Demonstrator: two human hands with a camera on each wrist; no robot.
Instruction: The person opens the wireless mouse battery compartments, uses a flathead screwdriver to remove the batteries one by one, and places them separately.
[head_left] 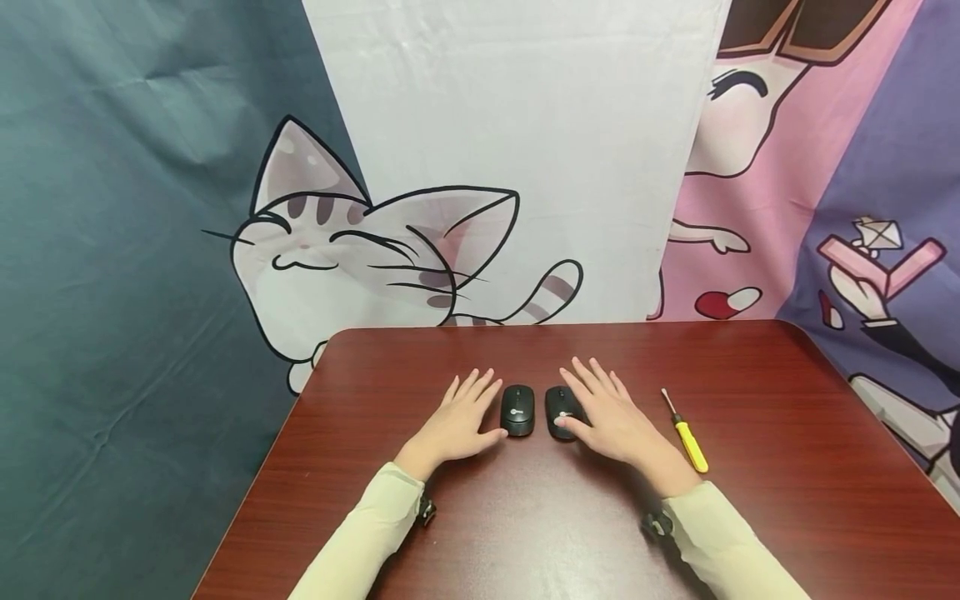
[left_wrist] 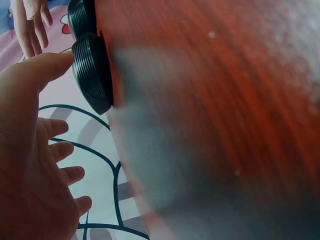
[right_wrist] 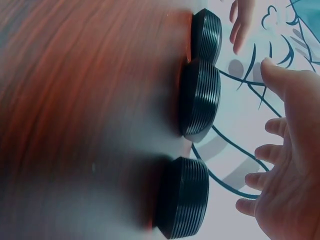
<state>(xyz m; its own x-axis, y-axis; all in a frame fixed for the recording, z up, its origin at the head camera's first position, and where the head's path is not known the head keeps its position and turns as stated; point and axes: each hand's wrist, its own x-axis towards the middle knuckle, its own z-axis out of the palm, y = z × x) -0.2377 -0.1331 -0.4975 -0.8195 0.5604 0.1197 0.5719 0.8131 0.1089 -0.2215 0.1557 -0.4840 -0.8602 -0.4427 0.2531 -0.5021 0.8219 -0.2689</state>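
Two black computer mice lie side by side on the table, the left mouse [head_left: 517, 410] and the right mouse [head_left: 557, 408]. My left hand [head_left: 459, 423] is spread flat beside the left mouse, its thumb tip right at that mouse's near edge. Fingers spread, my right hand [head_left: 613, 421] hovers over the right mouse and overlaps part of it in the head view. The right wrist view also shows a third black object [right_wrist: 184, 200] with ribbed sides like the mice; in the head view the right hand hides it. Neither hand grips anything.
A screwdriver [head_left: 690, 443] with a yellow handle lies right of my right hand, its tip pointing away from me. The table [head_left: 420, 350] is reddish-brown wood, with a rounded far edge. Behind it hangs a cloth backdrop [head_left: 525, 100] printed with a cartoon cat.
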